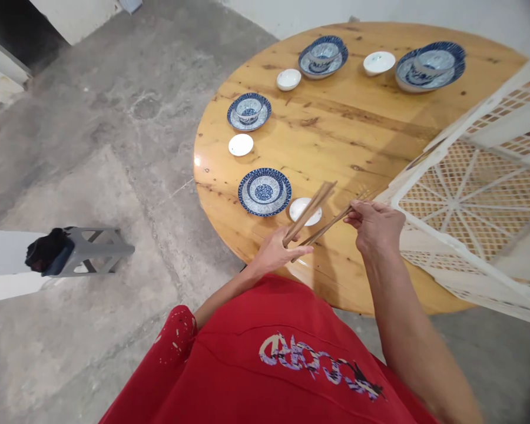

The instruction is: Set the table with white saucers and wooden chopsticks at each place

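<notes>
Over the near edge of the round, knotty pine worktop [353, 135]: left grip [276, 250] clenching a bundle of slim wooden chopsticks [310, 212], right grip [375, 227] pinching another pair of thin sticks [331, 225] between fingertips. Just beyond, lying under the bundle's tips, a small plain white saucer [299, 207]; beside it, sitting flat, a glossy blue-patterned plate [264, 191]. Further out, ringing the rim, more patterned bowls on plates [249, 111]. Looming at right, a white lattice plastic crate [477, 194].
</notes>
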Available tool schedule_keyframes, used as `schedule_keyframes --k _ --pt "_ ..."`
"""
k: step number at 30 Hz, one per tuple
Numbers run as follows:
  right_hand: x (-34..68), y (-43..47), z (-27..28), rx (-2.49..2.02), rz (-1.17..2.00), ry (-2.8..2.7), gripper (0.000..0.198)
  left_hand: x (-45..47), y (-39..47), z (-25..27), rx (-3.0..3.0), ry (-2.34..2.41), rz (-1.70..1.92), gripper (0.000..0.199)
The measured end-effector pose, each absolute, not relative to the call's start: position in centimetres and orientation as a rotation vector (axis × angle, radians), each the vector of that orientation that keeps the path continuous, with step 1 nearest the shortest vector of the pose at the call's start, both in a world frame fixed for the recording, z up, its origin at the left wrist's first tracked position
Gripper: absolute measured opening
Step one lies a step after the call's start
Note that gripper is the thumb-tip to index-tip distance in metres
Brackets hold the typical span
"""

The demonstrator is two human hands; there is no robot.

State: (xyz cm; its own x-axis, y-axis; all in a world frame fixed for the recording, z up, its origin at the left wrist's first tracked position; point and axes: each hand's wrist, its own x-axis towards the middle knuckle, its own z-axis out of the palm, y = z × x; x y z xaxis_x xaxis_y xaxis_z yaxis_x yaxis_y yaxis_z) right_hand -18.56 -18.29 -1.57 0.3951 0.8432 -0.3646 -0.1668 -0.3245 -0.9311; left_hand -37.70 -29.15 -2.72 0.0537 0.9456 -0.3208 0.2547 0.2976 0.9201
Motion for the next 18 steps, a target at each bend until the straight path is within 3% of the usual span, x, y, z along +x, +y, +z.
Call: schedule_keyframes --k 2,7,18 --pt "-18.9 -18.4 -1.6 -1.587 1.175 -0.622 0.02 -37.8 -29.5 -2.7 1.201 1.395 0.721 0.05" --pt "-19.4 -18.7 -1.8 -1.618 1.214 -0.61 0.016 -38.1 -30.3 -4.1 1.087 1.19 0.69 0.034" --pt "-19.5 -19.7 -2.1 -1.509 1.32 -0.597 0.012 -38.1 -30.7 -5.5 0.937 1.149 0.655 0.04"
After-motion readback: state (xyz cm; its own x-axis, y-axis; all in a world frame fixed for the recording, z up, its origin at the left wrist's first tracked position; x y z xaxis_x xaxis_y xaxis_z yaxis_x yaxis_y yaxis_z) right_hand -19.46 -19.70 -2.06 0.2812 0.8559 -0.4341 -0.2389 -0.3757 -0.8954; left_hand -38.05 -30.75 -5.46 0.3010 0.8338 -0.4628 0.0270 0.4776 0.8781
